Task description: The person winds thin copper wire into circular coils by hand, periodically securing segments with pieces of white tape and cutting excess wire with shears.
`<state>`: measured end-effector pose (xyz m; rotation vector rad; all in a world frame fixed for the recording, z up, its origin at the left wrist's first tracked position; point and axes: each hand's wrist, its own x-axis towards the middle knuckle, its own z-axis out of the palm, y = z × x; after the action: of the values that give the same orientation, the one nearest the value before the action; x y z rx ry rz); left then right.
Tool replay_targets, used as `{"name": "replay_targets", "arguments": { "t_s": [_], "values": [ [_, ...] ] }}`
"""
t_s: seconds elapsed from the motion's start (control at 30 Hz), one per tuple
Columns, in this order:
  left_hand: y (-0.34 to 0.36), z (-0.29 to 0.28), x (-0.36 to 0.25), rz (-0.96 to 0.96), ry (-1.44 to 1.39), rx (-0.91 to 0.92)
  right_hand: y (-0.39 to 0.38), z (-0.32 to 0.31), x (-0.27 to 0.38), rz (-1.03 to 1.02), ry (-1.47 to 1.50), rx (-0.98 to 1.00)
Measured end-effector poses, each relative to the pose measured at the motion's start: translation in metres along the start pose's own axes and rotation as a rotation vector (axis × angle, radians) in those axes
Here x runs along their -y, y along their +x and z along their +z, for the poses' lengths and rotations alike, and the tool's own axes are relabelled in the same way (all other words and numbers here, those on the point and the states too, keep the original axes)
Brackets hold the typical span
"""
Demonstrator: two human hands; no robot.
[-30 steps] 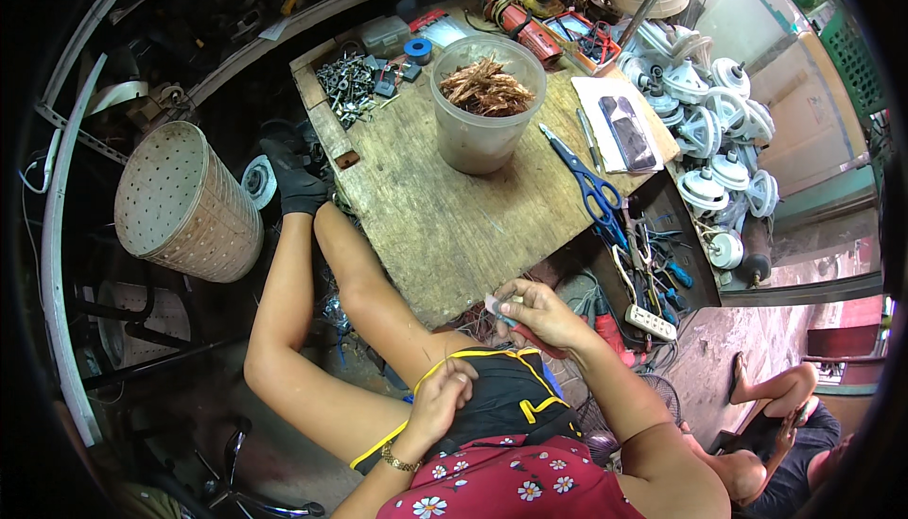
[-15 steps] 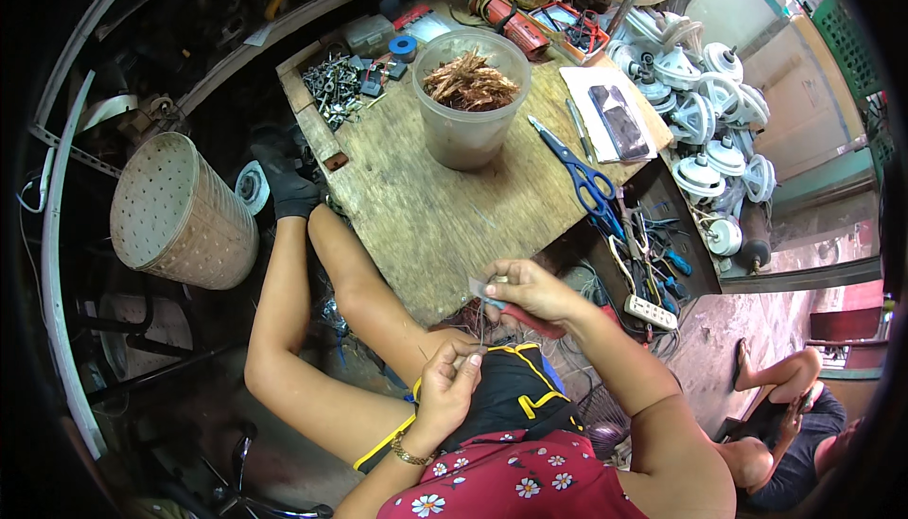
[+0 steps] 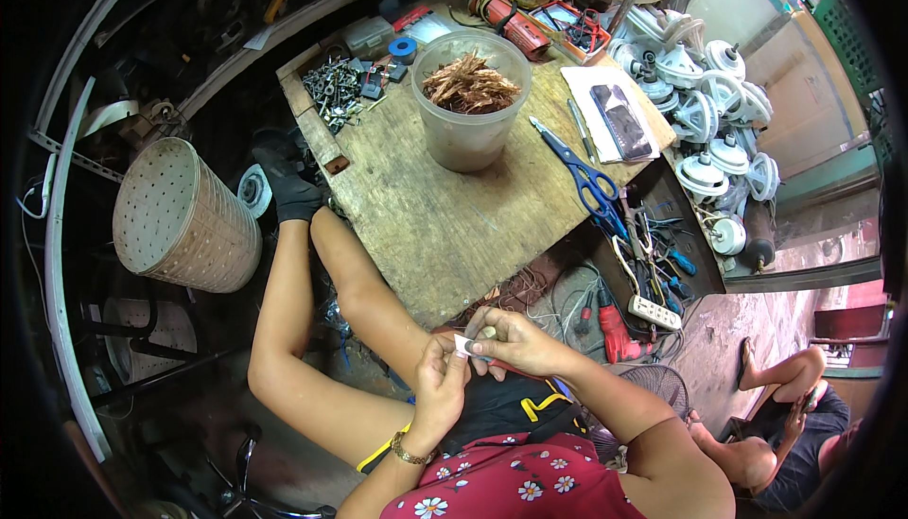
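Above my lap, my left hand (image 3: 441, 372) is closed in a pinch, its thumb close to the fingers of my right hand (image 3: 515, 341). The thin wire it was holding is mostly hidden between the fingers now. My right hand is wrapped round a red-handled tool (image 3: 499, 366), most of it covered by the palm. A flat, pale, blade-like piece (image 3: 463, 344) shows between the two hands, by the left thumb. On the wooden table (image 3: 416, 245) stands a clear plastic bucket (image 3: 463, 136) heaped with copper wire strands (image 3: 471, 82).
Blue scissors (image 3: 579, 171), a phone (image 3: 619, 120) on papers and a box of screws (image 3: 336, 94) lie on the table. A tool tray (image 3: 653, 254), power strip (image 3: 654, 311), red drill (image 3: 617, 332) and fan (image 3: 653, 387) stand right. Another person (image 3: 794, 434) sits lower right.
My right hand has come down and left to meet my left hand, bringing the red-handled tool along. The wire stretched between the hands before is now largely out of sight.
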<state>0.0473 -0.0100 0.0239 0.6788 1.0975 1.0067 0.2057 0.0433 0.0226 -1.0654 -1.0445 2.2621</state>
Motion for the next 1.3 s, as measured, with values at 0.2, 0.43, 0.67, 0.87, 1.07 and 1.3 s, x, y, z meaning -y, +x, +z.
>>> {"name": "replay_targets", "arguments": {
  "t_s": [0.2,0.43,0.67,0.87,1.07,1.3],
  "values": [
    [-0.004,0.001,-0.002,0.078,0.145,-0.01,0.0,-0.001,0.002,-0.01,-0.026,0.014],
    [-0.009,0.001,0.005,0.1,0.207,-0.049,-0.001,-0.002,0.005,-0.011,0.051,-0.022],
    [-0.004,0.005,0.007,0.099,0.143,-0.06,-0.001,-0.004,0.003,-0.014,0.039,-0.017],
    [-0.008,0.002,0.01,0.095,0.172,-0.059,0.001,-0.005,0.006,-0.003,0.024,-0.038],
    [-0.012,0.002,0.008,0.058,0.174,-0.055,0.003,-0.006,0.004,0.013,-0.007,-0.105],
    [-0.016,0.0,0.009,-0.013,0.013,-0.039,0.004,-0.008,0.002,-0.012,-0.048,-0.079]
  ]
}}
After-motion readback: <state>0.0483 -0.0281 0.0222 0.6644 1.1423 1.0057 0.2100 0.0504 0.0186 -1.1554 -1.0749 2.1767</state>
